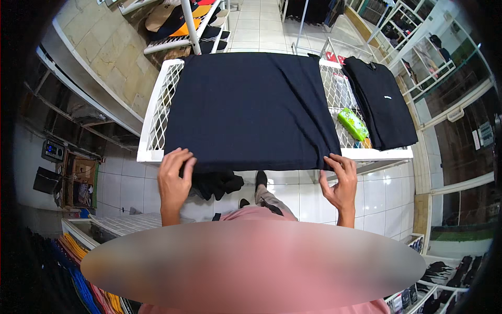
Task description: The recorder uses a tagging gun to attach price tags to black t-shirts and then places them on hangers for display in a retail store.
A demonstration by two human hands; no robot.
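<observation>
A dark, nearly black garment (251, 114) lies spread flat in front of me, its near edge hanging slightly over the table's front. My left hand (175, 178) grips the near left corner between fingers and thumb. At the near right corner, my right hand (341, 178) pinches the cloth, with the thumb below the edge. Diagonal creases run down the garment's right side; the left part looks smoother. Under it is a white metal mesh table (151, 131), whose mesh shows on both sides of the cloth.
Folded black garments (386, 114) lie stacked at the table's right end, beside a green soft packet (353, 124). Dark cloth (217, 184) is bunched below the front edge. Caps (162, 19) sit on a white rack (191, 27) beyond the far left. Glass doors (464, 137) stand right.
</observation>
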